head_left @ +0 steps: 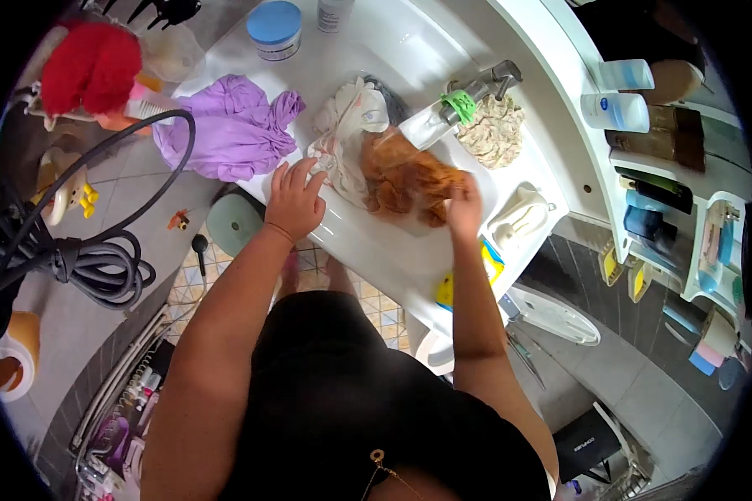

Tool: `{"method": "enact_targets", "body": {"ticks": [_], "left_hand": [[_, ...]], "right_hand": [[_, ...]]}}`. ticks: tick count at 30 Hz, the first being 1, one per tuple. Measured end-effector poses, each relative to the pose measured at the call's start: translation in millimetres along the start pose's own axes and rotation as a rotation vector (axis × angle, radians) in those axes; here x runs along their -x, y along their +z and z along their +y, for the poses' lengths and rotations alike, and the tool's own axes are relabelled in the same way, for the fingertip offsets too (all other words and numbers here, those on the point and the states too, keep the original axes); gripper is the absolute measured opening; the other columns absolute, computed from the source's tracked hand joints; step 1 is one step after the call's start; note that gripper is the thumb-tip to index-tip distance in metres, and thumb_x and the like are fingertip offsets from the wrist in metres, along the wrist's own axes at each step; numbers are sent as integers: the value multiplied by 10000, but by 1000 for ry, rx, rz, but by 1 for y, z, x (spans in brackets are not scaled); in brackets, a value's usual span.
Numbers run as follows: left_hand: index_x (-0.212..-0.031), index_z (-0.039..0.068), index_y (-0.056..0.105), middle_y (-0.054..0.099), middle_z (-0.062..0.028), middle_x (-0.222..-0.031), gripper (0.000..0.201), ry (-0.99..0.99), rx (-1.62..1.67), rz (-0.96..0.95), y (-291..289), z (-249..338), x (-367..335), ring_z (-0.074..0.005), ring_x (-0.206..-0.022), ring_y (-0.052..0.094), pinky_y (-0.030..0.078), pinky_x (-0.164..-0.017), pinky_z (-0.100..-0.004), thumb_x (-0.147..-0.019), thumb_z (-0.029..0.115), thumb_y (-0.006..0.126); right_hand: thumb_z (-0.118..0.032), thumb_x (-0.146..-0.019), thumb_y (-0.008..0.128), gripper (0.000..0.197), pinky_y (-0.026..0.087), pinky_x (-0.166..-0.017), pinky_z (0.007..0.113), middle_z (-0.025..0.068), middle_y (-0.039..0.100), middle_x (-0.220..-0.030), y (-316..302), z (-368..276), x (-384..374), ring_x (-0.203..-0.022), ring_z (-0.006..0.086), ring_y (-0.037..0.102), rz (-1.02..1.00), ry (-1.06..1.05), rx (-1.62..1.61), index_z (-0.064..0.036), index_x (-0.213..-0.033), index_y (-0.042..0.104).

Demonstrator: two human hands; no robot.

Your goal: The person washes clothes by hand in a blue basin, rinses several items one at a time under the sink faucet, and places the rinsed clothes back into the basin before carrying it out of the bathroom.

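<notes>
A wet orange-brown cloth (405, 171) lies bunched in the white sink (368, 242), below the faucet (476, 88). At the cloth's right end, my right hand (465, 204) is closed on it; the fingertips blur slightly. My left hand (297, 200) rests at the sink's front rim, fingers apart and holding nothing. Just beyond it, a white patterned cloth (347, 125) spreads over the basin, with a dark grey cloth (388, 100) partly hidden behind. To the left, a purple garment (230, 125) drapes over the sink's edge.
A beige patterned cloth (493, 134) lies right of the faucet, with a folded cream cloth (520, 215) nearer. A yellow-and-blue packet (489, 263) sits by my right wrist. A blue-lidded jar (274, 32) stands at the back. Coiled black hose (100, 267) hangs left.
</notes>
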State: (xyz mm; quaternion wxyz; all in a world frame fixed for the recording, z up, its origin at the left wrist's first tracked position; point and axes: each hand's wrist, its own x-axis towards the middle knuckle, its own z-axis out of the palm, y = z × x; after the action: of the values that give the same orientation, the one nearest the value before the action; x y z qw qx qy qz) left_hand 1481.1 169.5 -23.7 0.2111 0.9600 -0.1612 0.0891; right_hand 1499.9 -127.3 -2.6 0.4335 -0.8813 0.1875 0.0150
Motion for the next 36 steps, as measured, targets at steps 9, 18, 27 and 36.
{"method": "enact_targets", "body": {"ticks": [9,18,27,36], "left_hand": [[-1024,92,557,450,-91,-1188,348,-15,4,-14,0,-2,2,-234,-1114,448,253,-1001,-442,-680,144,544],[-1025,84,561,451,-91,-1184,353,-13,17,4,2,0,1,-230,-1104,453,251,-1000,-437,-678,146,545],[-1019,86,559,453,-93,-1178,349,1,19,14,2,1,2,-234,-1093,459,254,-996,-444,-674,139,539],[-1021,94,555,457,-88,-1180,369,1,-17,30,-1,1,-1,-226,-1094,460,259,-997,-438,-653,117,540]], "right_hand": [[-72,-877,484,257,440,-841,291,107,579,-1037,-186,-185,31,-924,163,565,208,-362,-515,4,-1122,505],[-166,-898,432,384,451,-895,373,181,531,-1135,-247,-236,69,-1030,249,557,10,-435,-517,40,-1221,398],[-102,-880,420,262,429,-661,244,69,570,-890,-84,-39,17,-764,136,530,-22,346,-420,-53,-1131,480],[-311,-810,476,503,64,-1009,638,217,190,-1418,48,13,1,-1309,414,163,-106,55,963,-84,-1257,434]]}}
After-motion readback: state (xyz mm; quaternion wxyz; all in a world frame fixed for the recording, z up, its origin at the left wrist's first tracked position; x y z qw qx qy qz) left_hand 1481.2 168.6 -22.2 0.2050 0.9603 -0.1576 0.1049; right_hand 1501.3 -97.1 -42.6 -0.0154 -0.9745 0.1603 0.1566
